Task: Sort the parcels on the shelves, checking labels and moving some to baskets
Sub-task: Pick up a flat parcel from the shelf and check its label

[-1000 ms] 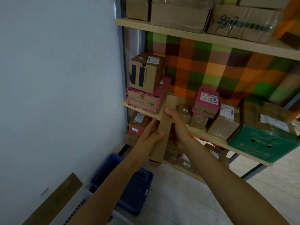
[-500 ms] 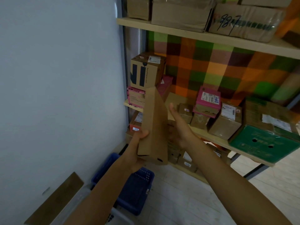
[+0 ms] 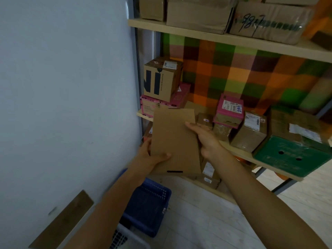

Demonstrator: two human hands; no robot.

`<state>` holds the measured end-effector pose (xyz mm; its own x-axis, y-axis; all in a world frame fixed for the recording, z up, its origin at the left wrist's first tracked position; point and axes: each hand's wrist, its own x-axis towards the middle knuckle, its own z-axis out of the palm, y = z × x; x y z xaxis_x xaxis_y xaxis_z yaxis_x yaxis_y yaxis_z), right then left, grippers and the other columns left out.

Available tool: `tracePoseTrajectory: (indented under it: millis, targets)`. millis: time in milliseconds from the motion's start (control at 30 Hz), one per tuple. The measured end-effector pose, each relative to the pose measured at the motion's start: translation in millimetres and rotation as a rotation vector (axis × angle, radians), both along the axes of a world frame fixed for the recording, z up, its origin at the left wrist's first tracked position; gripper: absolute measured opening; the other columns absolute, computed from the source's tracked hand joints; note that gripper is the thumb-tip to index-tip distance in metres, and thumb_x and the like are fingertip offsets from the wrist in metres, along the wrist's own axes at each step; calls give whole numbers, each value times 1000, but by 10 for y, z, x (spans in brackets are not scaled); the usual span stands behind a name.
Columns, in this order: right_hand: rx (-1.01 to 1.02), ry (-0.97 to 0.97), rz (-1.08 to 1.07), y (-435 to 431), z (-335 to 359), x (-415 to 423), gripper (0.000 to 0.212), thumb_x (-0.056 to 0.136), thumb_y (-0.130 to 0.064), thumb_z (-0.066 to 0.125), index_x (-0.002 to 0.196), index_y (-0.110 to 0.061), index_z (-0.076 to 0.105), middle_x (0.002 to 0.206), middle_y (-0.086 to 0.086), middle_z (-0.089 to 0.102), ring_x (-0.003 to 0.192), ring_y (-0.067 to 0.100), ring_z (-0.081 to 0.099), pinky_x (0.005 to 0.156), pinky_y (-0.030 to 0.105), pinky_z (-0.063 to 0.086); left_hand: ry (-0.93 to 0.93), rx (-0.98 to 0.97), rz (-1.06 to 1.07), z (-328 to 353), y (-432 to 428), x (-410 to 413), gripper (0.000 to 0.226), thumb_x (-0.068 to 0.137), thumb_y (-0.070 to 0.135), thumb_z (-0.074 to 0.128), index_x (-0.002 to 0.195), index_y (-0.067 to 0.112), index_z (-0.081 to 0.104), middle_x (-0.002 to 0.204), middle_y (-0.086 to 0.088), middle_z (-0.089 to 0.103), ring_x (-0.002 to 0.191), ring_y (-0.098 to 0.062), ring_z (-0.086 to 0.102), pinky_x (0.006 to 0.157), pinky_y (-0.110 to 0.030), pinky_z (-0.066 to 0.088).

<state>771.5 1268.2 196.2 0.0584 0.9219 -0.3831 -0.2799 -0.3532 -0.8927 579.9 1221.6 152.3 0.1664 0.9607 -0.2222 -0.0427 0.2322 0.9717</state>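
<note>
A flat brown cardboard parcel [image 3: 175, 141] is held up in front of the shelves with its broad plain face toward me. My left hand [image 3: 149, 158] grips its lower left edge, thumb across the front. My right hand [image 3: 203, 136] holds the right edge, thumb on the face and the fingers hidden behind. No label shows on this face. A blue basket [image 3: 149, 206] sits on the floor below the parcel.
The middle shelf [image 3: 239, 152] carries a brown box on a pink box [image 3: 162, 81], small brown boxes, a pink parcel [image 3: 230, 109] and a green box [image 3: 291, 157]. Larger cartons fill the top shelf. A white basket [image 3: 125, 238] is beside the blue one. A wall is on the left.
The parcel has been lifted off the shelf edge and turned from edge-on to face-on toward me. My left hand slid to its lower left edge; my right hand moved to its right edge.
</note>
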Motion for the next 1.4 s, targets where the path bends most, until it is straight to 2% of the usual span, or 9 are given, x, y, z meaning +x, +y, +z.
tracePoseTrajectory:
  millis: [333,500,600,767,900,1000,1067,1200,1400]
  targets:
    - [58,-126,8,-72,93,-65,42,86,-8,74,124,-7,58,103,9,70,90,22,68,69,34,56,-52,-3,11,-1,-85,-23,110,45,48,86,143,27,40,132,0,59,116,-20,61,100,-45,52]
    - [131,-144,81,-214,63,-37,38,87,-4,71,121,-11,58,93,4,72,79,18,70,67,32,58,-89,18,90,186,7,-87,49,82,50,70,124,31,54,119,6,64,101,-10,64,81,-29,52]
    - [144,-116,112,-292,33,-59,35,88,-6,70,118,-17,58,98,5,72,85,21,71,74,36,59,-114,37,139,315,148,-164,66,80,51,64,137,20,50,122,-3,65,102,-15,66,76,-26,54]
    - [170,-67,135,-365,-43,-68,39,88,-8,70,123,-20,56,117,10,69,108,28,66,87,41,56,52,147,52,378,272,-274,55,87,9,72,136,13,49,121,-4,63,100,-13,64,61,-18,56]
    - [189,-160,149,-436,-65,-39,67,78,-42,73,139,-30,47,123,-4,64,116,18,59,89,34,48,79,310,112,259,305,-283,39,79,-2,77,104,19,56,105,5,64,99,-16,64,64,-14,55]
    - [197,-218,131,-473,-58,-27,100,62,-76,61,151,-40,34,144,-1,51,120,19,57,107,50,39,132,436,127,186,274,-264,44,67,12,75,105,18,54,101,7,63,87,6,65,67,-12,53]
    - [221,-322,122,-478,-53,-17,111,55,-89,55,153,-43,30,141,5,56,117,24,62,111,54,40,166,489,129,155,256,-249,43,71,12,64,111,10,51,103,7,60,86,12,63,71,-9,51]
    - [339,-246,199,-495,-11,49,91,70,-65,59,150,-49,20,88,2,76,77,24,74,78,38,60,298,564,80,140,252,-245,36,84,0,66,104,26,51,98,13,60,86,8,60,73,-10,48]
    - [374,-256,351,-452,96,152,52,77,-32,69,126,-24,54,103,8,75,94,31,73,85,41,60,271,611,47,204,194,-242,42,74,13,72,103,31,48,104,22,61,95,19,58,79,-3,45]
